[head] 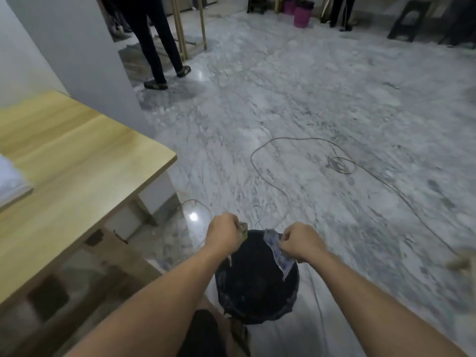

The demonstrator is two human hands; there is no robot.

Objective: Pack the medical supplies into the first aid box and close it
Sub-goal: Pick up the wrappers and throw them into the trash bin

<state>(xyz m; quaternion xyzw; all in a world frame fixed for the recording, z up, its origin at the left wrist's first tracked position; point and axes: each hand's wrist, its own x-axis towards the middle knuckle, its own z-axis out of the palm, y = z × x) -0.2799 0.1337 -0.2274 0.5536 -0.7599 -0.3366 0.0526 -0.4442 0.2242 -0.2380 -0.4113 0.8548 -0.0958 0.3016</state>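
Torn blue-printed plastic wrapper [279, 251] hangs pinched in my right hand [301, 244]; my left hand [222, 234] fists a green scrap [243, 231] over the black-lined bin [257, 284].

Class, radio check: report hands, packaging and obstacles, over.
Left hand and right hand each grip torn wrapper pieces over black bin. First aid box not seen. Cable loose on floor.

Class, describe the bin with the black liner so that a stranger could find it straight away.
Start at the wooden table on the left and go down past its corner to the marble floor. The bin stands there, under both hands. It is round, dark and bag-lined, unlike the pink buckets far across the room.
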